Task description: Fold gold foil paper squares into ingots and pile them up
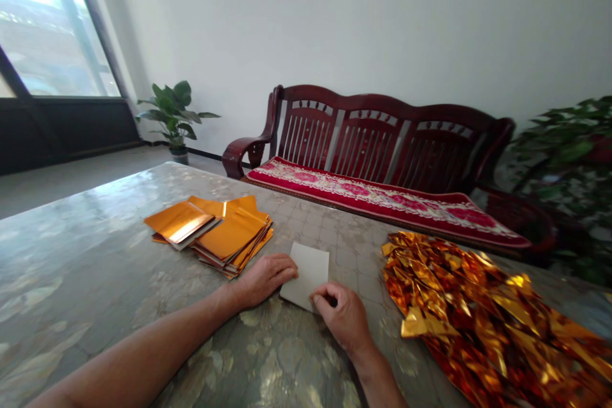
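A pale grey sheet of paper (310, 268) lies on the table in front of me, its plain side up. My left hand (269, 277) is closed at its left edge, fingertips on the paper and thumb tucked low. At the lower right corner, my right hand (342, 313) pinches the near edge between thumb and forefinger. Just beyond my left hand sits a loose stack of shiny gold-orange foil paper (229, 233), some sheets showing pale undersides. To the right of my right hand spreads a large heap of folded gold foil pieces (459, 306).
The table (143, 306) has a glossy, floral-patterned surface. Past its far edge stands a dark red wooden bench (368, 134) with a red floral cushion (382, 201). A potted plant (174, 115) is at the back left, and leafy greenery (574, 146) is at the right.
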A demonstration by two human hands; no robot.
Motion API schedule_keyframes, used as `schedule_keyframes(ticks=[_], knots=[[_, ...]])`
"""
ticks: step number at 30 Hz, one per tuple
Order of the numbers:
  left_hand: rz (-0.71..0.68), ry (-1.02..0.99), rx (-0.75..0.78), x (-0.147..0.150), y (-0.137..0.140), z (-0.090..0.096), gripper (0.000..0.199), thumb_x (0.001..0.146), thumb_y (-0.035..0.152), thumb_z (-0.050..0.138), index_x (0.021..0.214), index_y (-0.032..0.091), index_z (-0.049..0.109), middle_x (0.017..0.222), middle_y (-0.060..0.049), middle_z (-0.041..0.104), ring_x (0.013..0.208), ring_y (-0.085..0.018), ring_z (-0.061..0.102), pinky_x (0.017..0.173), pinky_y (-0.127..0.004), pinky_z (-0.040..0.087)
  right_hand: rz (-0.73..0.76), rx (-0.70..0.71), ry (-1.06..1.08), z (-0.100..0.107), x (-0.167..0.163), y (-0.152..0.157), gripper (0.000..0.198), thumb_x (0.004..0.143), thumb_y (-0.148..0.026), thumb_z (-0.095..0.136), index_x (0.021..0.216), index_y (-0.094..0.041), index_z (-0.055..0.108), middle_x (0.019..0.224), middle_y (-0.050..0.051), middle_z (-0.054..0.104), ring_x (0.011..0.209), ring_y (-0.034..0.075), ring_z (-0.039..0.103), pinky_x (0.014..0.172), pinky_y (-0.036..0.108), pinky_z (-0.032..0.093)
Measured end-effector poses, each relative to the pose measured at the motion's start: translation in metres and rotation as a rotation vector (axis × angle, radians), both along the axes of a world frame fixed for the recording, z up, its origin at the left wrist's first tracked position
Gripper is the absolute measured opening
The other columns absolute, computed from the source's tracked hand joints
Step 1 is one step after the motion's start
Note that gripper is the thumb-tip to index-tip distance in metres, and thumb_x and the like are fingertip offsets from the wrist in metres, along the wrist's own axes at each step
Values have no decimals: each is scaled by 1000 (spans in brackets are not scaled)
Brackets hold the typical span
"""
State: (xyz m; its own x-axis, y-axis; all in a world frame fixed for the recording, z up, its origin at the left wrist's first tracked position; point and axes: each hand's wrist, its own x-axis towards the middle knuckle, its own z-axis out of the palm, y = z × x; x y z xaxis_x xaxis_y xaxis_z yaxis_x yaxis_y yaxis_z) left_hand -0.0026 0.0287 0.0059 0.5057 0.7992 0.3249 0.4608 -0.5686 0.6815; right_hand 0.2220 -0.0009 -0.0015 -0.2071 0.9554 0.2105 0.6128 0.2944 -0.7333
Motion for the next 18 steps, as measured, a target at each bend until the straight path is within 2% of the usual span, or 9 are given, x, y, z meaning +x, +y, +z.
schedule_keyframes(ticks=[3, 7, 13, 18], knots=[[18, -37, -22, -1, 3, -4, 34, 100, 39, 45, 93, 18, 70, 96, -5, 69, 92, -16, 63, 87, -26, 47, 9, 74, -5, 0, 0, -1, 18, 82, -26, 56, 77, -23, 72, 80, 2, 73, 78, 19, 65, 72, 28, 47], [106, -58, -66, -2, 6, -10, 28, 98, 33, 47, 103, 19, 70, 101, -4, 72, 95, -17, 64, 88, -27, 48, 68, 193, -73, 4, -4, -6, 11, 80, -25, 66, 88, -25, 73, 94, 4, 72, 92, 21, 63, 83, 31, 46], [94, -111, -103, -3, 7, -13, 24, 91, 23, 53, 108, 19, 71, 104, -3, 73, 98, -17, 65, 93, -28, 48, 69, 220, -245, 9, -10, -11, 25, 76, -29, 76, 100, -27, 71, 102, 3, 69, 98, 23, 59, 86, 34, 45], [77, -272, -244, 0, 9, -17, 29, 84, 21, 58, 110, 15, 69, 100, -5, 72, 89, -16, 66, 83, -27, 52, 37, 226, -264, 5, -9, -9, 23, 82, -30, 70, 105, -25, 70, 103, 4, 70, 100, 23, 59, 86, 34, 44]])
